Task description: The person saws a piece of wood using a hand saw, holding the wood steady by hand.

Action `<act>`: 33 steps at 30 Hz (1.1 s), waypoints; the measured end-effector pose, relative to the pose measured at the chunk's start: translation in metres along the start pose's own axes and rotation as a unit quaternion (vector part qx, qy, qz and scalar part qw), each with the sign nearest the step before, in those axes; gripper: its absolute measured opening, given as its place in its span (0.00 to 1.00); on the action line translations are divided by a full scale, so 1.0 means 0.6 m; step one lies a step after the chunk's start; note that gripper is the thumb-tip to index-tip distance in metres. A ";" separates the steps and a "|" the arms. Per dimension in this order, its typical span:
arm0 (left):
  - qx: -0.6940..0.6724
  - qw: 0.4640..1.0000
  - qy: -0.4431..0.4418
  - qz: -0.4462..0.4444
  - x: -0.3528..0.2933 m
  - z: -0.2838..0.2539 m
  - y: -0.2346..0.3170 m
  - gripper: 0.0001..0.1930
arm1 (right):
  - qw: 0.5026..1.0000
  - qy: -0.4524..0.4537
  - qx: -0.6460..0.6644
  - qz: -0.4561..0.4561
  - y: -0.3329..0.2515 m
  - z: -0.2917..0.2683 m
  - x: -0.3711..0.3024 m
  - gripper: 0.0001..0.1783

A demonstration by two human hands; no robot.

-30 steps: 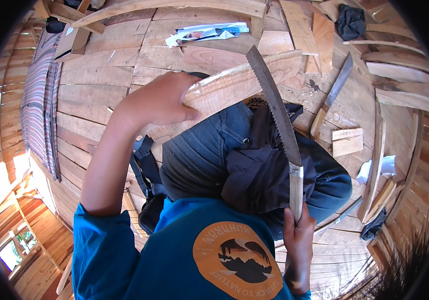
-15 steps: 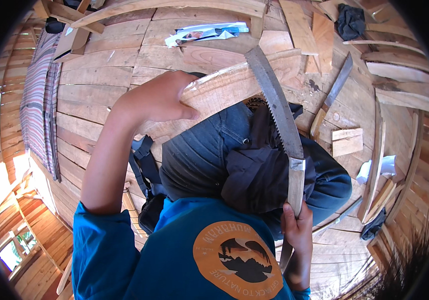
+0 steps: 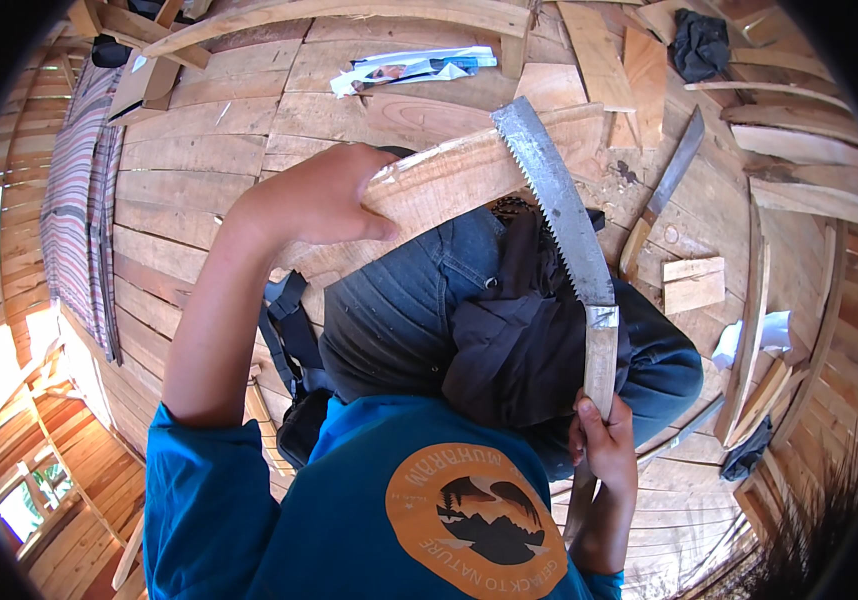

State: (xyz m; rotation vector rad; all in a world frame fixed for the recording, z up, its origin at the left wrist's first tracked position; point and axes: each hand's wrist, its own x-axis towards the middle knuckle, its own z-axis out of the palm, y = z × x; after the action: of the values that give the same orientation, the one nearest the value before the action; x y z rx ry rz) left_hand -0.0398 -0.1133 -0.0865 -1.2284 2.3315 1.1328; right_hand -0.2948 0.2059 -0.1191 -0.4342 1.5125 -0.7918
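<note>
My left hand (image 3: 334, 200) grips a pale wooden board (image 3: 454, 180), fingers over its far edge and thumb on its face. The board slants up to the right above my lap. In my right hand (image 3: 604, 440) is the wooden handle of a curved pruning saw (image 3: 554, 205), closed round it at the lower right. The toothed edge of the blade faces left, and its far end lies across the board toward the right part. Whether the teeth have cut into the wood cannot be made out.
On the plank floor to the right lie a machete (image 3: 664, 195) and a small wood block (image 3: 694, 284). A white and blue plastic wrapper (image 3: 414, 68) lies ahead. Timber offcuts (image 3: 644, 85) are at the far right, a striped cloth (image 3: 79, 200) at the left.
The saw has shifted slightly, its handle end moving up and to the right with my right hand. The blade catches more light. My left hand and the board stay nearly still.
</note>
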 end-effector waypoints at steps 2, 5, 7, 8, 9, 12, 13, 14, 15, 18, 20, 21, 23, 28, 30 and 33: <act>-0.003 1.000 -0.002 0.005 0.001 0.002 -0.002 0.30 | 0.998 0.041 -0.045 -0.013 -0.012 0.010 -0.006 0.09; -0.014 1.000 -0.006 0.006 -0.001 -0.002 0.001 0.29 | 0.974 0.093 -0.189 -0.080 -0.005 0.013 -0.013 0.09; -0.010 1.000 -0.004 -0.002 -0.003 -0.001 0.007 0.29 | 0.947 0.118 -0.273 -0.119 -0.006 0.017 -0.017 0.10; -0.004 1.000 0.000 0.007 -0.003 0.000 0.005 0.29 | 0.938 0.128 -0.297 -0.129 -0.016 0.024 -0.023 0.11; 0.002 1.000 0.004 0.015 -0.003 0.002 0.002 0.29 | 0.927 0.137 -0.320 -0.138 -0.025 0.028 -0.028 0.11; 0.060 0.998 0.035 0.012 -0.013 0.006 0.022 0.29 | 0.926 0.137 -0.332 -0.111 -0.044 0.030 -0.037 0.11; 0.086 0.995 0.052 0.003 -0.021 0.007 0.031 0.29 | 0.928 0.133 -0.329 -0.110 -0.049 0.028 -0.040 0.11; 0.092 0.993 0.067 0.017 -0.024 0.011 0.031 0.29 | 0.930 0.128 -0.326 -0.108 -0.052 0.024 -0.042 0.11; 0.099 0.991 0.082 0.031 -0.026 0.017 0.029 0.29 | 0.932 0.123 -0.323 -0.107 -0.055 0.019 -0.043 0.11; 0.130 0.983 0.119 0.044 -0.037 0.033 0.043 0.27 | 0.934 0.118 -0.319 -0.109 -0.054 0.000 -0.048 0.11; 0.157 0.977 0.139 0.045 -0.045 0.045 0.056 0.25 | 0.937 0.108 -0.320 -0.091 -0.059 -0.016 -0.057 0.11; 0.172 0.973 0.148 0.048 -0.048 0.049 0.061 0.24 | 0.937 0.102 -0.324 -0.085 -0.062 -0.023 -0.060 0.11; 0.195 0.968 0.152 0.043 -0.051 0.057 0.073 0.23 | 0.934 0.100 -0.335 -0.070 -0.074 -0.030 -0.068 0.12; 0.265 0.946 0.187 0.030 -0.068 0.092 0.096 0.19 | 0.923 0.096 -0.355 -0.110 -0.090 -0.005 -0.040 0.13; 0.258 0.948 0.186 0.024 -0.064 0.085 0.090 0.18 | 0.923 0.089 -0.353 -0.121 -0.094 0.001 -0.029 0.13; 0.277 0.948 0.156 0.001 -0.056 0.074 0.072 0.17 | 0.916 0.083 -0.377 -0.112 -0.091 -0.005 -0.055 0.13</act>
State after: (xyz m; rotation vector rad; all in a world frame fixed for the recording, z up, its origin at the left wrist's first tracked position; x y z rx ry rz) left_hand -0.0585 -0.0461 -0.0750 -1.2401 2.6106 0.2404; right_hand -0.3041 0.1920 -0.0576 -1.1523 1.9290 -0.3880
